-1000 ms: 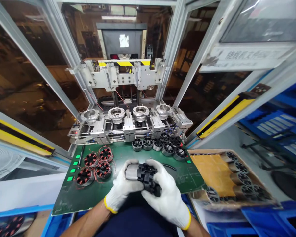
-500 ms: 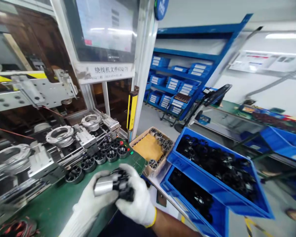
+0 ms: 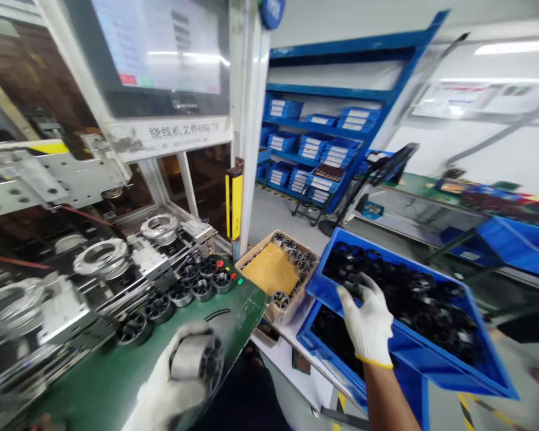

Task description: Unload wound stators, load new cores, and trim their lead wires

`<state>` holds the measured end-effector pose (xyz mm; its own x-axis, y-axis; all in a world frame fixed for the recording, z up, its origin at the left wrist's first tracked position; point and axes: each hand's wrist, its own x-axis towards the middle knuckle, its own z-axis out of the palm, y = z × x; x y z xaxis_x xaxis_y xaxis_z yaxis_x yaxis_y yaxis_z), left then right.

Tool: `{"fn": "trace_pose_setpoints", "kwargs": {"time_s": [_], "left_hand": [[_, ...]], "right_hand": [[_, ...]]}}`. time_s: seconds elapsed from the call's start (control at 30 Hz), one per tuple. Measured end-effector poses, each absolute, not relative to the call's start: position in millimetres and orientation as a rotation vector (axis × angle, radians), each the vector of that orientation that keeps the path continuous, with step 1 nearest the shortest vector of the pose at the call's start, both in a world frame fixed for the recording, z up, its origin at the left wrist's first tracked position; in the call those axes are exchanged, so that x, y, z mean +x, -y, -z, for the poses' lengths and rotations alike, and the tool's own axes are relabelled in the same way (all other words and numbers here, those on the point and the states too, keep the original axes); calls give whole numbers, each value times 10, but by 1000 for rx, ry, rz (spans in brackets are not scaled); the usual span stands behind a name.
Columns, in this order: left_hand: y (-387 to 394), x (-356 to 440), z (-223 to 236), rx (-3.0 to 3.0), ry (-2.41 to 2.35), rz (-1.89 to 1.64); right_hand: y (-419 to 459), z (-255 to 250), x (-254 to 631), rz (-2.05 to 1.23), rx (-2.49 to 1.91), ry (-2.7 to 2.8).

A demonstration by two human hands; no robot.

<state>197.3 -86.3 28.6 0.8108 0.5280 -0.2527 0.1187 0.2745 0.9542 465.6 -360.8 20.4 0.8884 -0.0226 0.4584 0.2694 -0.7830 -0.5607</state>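
Observation:
My left hand [image 3: 168,383], in a white knit glove, is shut around a stator core [image 3: 193,359] at the bottom left. The core is a silver cylinder with a black slotted end. My right hand [image 3: 368,317], gloved with a yellow cuff, is spread open over a blue plastic crate [image 3: 449,371]. Its fingertips are at the heap of black slotted parts [image 3: 413,293] in that crate, and no part shows in its grip.
A second blue crate [image 3: 317,341] of black parts lies beneath the first. A cardboard box [image 3: 256,263] holds cores on a yellow sheet. Several slotted cores [image 3: 202,287] stand on the green bench [image 3: 94,377] beside the winding machine [image 3: 103,257]. Blue shelving [image 3: 323,137] stands behind.
My view has swung right, away from the machine. My right hand has let go of the stator core and moved out over the blue crate. My left hand keeps the core.

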Motion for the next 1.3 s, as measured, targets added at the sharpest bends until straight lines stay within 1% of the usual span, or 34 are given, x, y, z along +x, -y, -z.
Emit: {"fn": "trace_pose_setpoints", "kwargs": {"time_s": [0.13,0.2,0.27,0.37,0.5,0.87,1.0,1.17,1.3], "left_hand": [[823,1822,-440,1413,-767,-413],[844,1756,-520,1420,-759,-506],[876,1679,-571,1385,-705,-604],[926,1542,-598,1367,-711,-714],[955,1383,-581,1350,-824,-745],[976,1218,-553,1289,-1172,-673],[1009,1158,-612,1305,-1236,-769],[1036,1072,-675,1520,-1178,-1032],[992,1011,-678,1644,-1174,-1186]], "right_hand": [[2746,-268,3672,314,-2047,1178],[2428,-324,3285,204,-1838,1461],[2216,-346,3035,174,-1690,1582],[2026,-334,2873,206,-1564,1654],[1888,-324,2843,225,-1455,1766],[1630,-362,2788,5,-1224,2088],[1585,-396,2767,-205,-1231,2106],[1504,-469,2633,-658,-1298,1854],[1348,-490,2433,-802,-1308,1696]]}}
